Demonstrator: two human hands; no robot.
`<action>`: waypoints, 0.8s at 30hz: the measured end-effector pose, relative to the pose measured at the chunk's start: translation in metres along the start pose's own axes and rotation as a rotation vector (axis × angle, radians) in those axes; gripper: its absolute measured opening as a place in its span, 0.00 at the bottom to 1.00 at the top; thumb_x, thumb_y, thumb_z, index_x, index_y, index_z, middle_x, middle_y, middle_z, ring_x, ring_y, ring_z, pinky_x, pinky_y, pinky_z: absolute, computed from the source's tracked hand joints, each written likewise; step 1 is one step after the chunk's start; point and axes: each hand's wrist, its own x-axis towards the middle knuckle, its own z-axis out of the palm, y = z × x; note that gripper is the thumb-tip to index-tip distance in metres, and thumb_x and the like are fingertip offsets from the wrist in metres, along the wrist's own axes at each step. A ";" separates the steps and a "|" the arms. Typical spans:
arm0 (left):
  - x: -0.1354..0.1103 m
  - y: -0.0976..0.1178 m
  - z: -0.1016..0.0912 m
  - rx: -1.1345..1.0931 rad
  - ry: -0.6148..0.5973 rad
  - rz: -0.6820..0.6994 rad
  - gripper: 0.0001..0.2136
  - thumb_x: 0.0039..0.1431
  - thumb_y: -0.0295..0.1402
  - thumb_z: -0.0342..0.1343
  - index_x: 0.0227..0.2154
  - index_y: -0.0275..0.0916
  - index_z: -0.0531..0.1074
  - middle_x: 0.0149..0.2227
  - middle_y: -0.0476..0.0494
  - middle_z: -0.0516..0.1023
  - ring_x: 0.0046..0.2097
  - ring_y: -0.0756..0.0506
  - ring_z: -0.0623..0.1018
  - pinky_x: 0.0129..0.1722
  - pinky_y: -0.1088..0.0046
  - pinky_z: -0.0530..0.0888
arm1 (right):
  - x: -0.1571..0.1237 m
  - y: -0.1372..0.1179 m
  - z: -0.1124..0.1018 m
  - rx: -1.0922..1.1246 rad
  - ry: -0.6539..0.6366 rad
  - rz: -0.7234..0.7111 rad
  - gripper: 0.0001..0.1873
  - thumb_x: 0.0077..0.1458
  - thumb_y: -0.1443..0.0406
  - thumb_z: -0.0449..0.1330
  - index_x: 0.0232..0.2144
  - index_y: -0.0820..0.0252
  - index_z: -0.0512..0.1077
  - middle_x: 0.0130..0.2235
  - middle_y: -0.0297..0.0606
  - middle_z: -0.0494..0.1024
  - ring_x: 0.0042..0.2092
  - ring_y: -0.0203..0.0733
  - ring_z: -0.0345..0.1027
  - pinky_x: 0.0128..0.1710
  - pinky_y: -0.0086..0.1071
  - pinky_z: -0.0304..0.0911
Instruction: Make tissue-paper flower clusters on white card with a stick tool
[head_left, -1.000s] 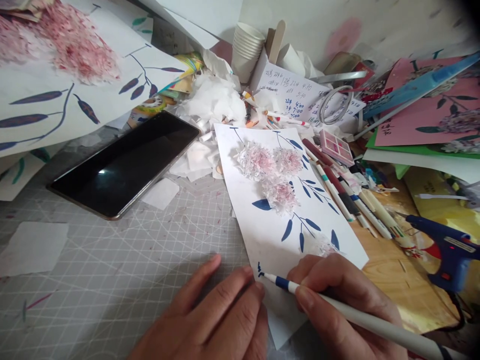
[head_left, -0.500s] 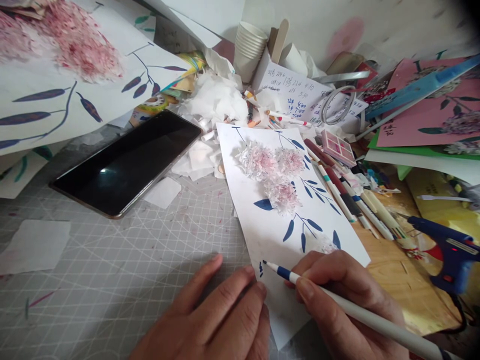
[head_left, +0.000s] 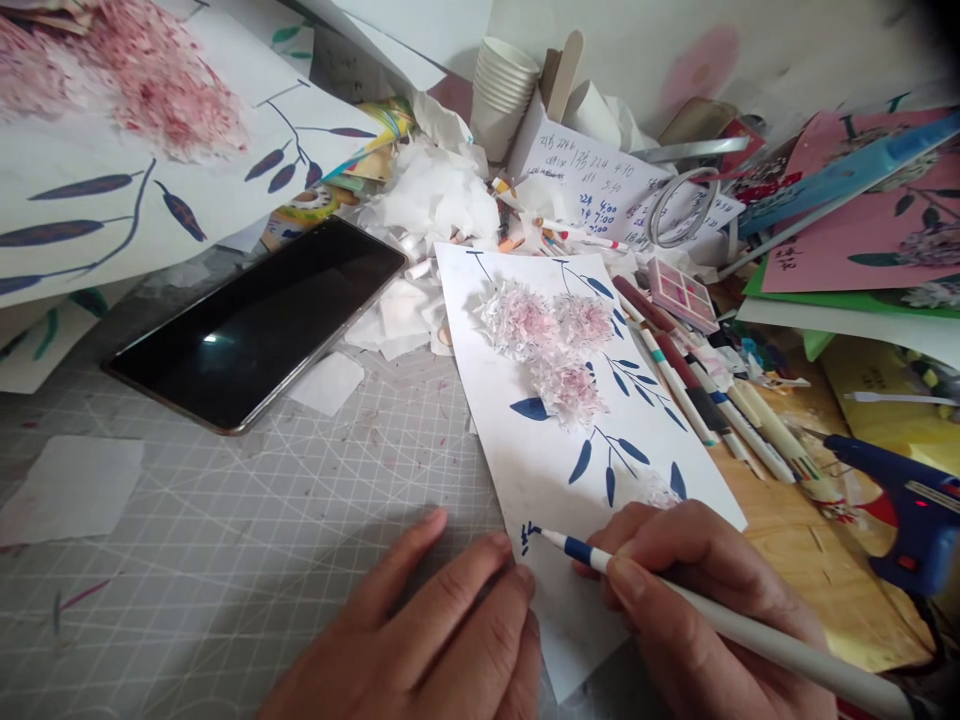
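My right hand (head_left: 690,610) is closed round a white pen with a blue band (head_left: 600,556). Its tip touches small blue marks near the lower left corner of a white card (head_left: 540,470). The card carries pink paper flowers (head_left: 551,340) and painted blue leaves. My left hand (head_left: 427,640) lies flat with fingers stretched out, fingertips pressing the card's lower left edge on the grey cutting mat (head_left: 247,520).
A dark phone (head_left: 259,325) lies on the mat at left. Several pens (head_left: 705,390) lie right of the card, with a blue glue gun (head_left: 907,505) further right. Paper cups (head_left: 502,90), crumpled tissue (head_left: 431,195) and painted sheets (head_left: 112,190) crowd the back.
The pen tip has shifted slightly over the blue marks at the card's corner, adding strokes. My left hand has stayed put.
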 end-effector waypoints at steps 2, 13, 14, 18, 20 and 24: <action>-0.001 0.000 0.001 0.003 -0.008 -0.009 0.17 0.68 0.30 0.39 0.43 0.41 0.75 0.48 0.51 0.77 0.56 0.47 0.71 0.65 0.59 0.54 | 0.000 -0.001 0.000 0.000 -0.009 -0.007 0.07 0.55 0.65 0.58 0.25 0.55 0.67 0.23 0.33 0.71 0.25 0.37 0.65 0.23 0.28 0.60; 0.000 -0.002 0.005 0.001 0.021 0.002 0.17 0.69 0.32 0.40 0.42 0.40 0.76 0.47 0.50 0.78 0.55 0.46 0.72 0.66 0.57 0.50 | -0.002 -0.003 0.003 -0.020 0.038 -0.043 0.07 0.53 0.67 0.59 0.24 0.57 0.67 0.24 0.33 0.74 0.26 0.36 0.67 0.23 0.26 0.59; 0.000 -0.002 0.005 0.001 0.029 0.005 0.17 0.69 0.32 0.40 0.41 0.40 0.76 0.47 0.50 0.78 0.54 0.46 0.72 0.66 0.57 0.50 | -0.002 -0.004 0.005 -0.013 0.053 -0.036 0.07 0.53 0.66 0.59 0.24 0.57 0.67 0.24 0.33 0.75 0.26 0.36 0.67 0.23 0.27 0.59; 0.001 -0.001 0.004 0.002 0.040 0.002 0.17 0.68 0.32 0.40 0.41 0.39 0.77 0.47 0.50 0.78 0.54 0.46 0.72 0.66 0.57 0.51 | -0.002 -0.005 0.004 0.002 0.031 -0.047 0.07 0.53 0.67 0.59 0.24 0.57 0.67 0.24 0.32 0.74 0.26 0.35 0.66 0.22 0.26 0.58; 0.001 -0.002 0.003 -0.001 0.033 0.009 0.17 0.69 0.32 0.40 0.42 0.39 0.76 0.47 0.50 0.78 0.54 0.46 0.73 0.65 0.58 0.52 | -0.002 -0.003 0.001 -0.008 -0.010 -0.066 0.07 0.54 0.67 0.59 0.25 0.56 0.67 0.24 0.31 0.73 0.26 0.34 0.66 0.23 0.25 0.59; 0.002 -0.003 0.000 0.005 0.034 0.024 0.17 0.68 0.32 0.40 0.41 0.39 0.76 0.46 0.50 0.79 0.54 0.46 0.73 0.65 0.58 0.55 | -0.001 0.003 -0.004 -0.045 -0.052 -0.092 0.07 0.56 0.68 0.57 0.26 0.57 0.65 0.25 0.31 0.73 0.27 0.33 0.66 0.25 0.24 0.61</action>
